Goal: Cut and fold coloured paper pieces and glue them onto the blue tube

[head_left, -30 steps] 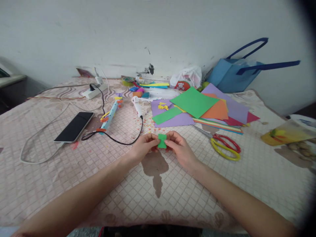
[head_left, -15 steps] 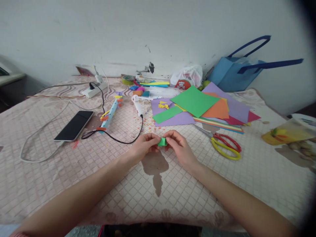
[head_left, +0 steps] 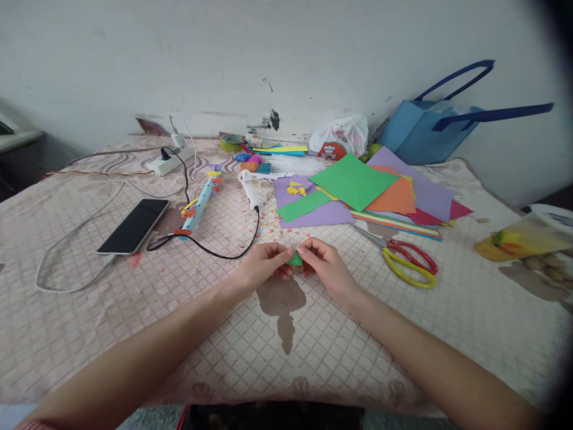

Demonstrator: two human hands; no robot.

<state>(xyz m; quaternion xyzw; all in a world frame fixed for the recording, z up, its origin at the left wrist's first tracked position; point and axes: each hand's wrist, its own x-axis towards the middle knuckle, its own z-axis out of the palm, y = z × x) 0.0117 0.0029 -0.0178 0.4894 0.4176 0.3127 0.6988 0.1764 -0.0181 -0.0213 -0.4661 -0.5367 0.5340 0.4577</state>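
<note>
A small piece of green paper (head_left: 295, 259) is pinched between both hands over the patterned tablecloth (head_left: 224, 352). My left hand (head_left: 267, 261) grips its left side, fingers curled beneath and thumb on top. From the right, my right hand (head_left: 323, 261) holds the same piece with thumb and fingers. The two thumb tips nearly meet over the paper and cover part of it. Red-and-yellow-handled scissors (head_left: 409, 263) lie to the right of my right hand. Beyond the hands is a white glue gun (head_left: 249, 190) with a black cord.
Coloured sheets (head_left: 353, 182) lie at the back right, near a blue bag (head_left: 416, 134). A cup (head_left: 521, 236) stands far right. On the left are a phone (head_left: 134, 227), a decorated light-blue strip (head_left: 199, 206) and a power strip (head_left: 170, 161).
The thumbs have come closer together over the green paper, and less of it shows. Both hands still hold it in nearly the same place.
</note>
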